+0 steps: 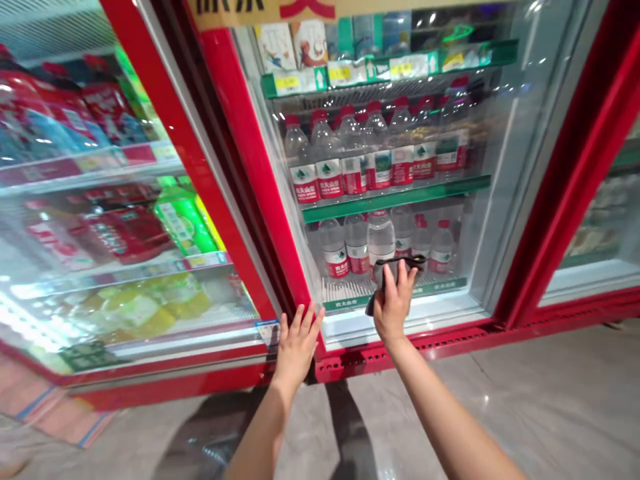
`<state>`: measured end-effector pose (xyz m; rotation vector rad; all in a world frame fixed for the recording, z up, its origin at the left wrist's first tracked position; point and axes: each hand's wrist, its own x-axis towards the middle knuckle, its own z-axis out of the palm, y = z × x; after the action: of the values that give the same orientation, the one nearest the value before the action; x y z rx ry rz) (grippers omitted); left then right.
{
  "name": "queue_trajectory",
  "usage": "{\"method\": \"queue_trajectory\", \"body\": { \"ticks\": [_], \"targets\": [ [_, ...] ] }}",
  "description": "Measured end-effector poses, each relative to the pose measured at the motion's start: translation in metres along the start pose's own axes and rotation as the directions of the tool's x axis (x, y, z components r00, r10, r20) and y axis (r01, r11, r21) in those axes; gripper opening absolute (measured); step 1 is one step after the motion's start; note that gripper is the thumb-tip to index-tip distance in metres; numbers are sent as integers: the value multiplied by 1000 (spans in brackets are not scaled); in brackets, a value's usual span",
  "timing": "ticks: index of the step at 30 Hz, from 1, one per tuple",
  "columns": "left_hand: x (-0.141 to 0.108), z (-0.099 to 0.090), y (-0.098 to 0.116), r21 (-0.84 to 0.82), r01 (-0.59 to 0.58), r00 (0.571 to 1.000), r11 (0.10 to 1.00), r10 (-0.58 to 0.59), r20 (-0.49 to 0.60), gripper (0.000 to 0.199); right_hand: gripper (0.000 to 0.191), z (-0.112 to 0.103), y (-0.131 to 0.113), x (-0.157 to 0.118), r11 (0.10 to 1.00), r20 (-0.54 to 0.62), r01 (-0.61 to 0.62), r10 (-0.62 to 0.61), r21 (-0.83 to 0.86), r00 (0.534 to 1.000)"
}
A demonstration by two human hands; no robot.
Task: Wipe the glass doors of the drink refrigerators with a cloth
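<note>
R hand [393,303] holds dark cloth [381,273] vs. glass door [473,243]; L hand [296,348], grasping nothing, is on red frame [261,167] at left. Cloth could slip, prob. if pressed weakly.

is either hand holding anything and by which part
The right hand holds a dark cloth, fingers spread over its middle, with edges showing above and to the left. The left hand holds nothing; it lies at the red door frame.

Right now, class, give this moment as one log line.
left hand: against red frame | right hand: holding dark cloth at glass door | behind glass: water bottles
</note>
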<state>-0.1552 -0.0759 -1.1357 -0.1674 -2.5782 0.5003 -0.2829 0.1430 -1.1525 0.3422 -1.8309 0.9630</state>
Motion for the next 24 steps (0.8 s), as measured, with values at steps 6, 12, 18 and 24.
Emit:
{"method": "queue_trajectory", "body": {
  "ticks": [6,12,18,24],
  "targets": [
    [-11,4,-11,23,21,999,1000,-20,-28,82,65,-17,16,-35,740,410,673,-616,8,673],
    [-1,0,-14,45,0,982,999,9,-190,76,57,-23,1,1,687,423,726,-651,-22,630],
    [16,-14,-15,0,62,943,998,-59,-327,55,60,-3,-87,103,587,373,810,-750,-8,546],
    [20,-19,-26,-60,43,939,997,-61,-340,38,52,9,-182,242,573,212,818,-795,-43,568]
  ]
}}
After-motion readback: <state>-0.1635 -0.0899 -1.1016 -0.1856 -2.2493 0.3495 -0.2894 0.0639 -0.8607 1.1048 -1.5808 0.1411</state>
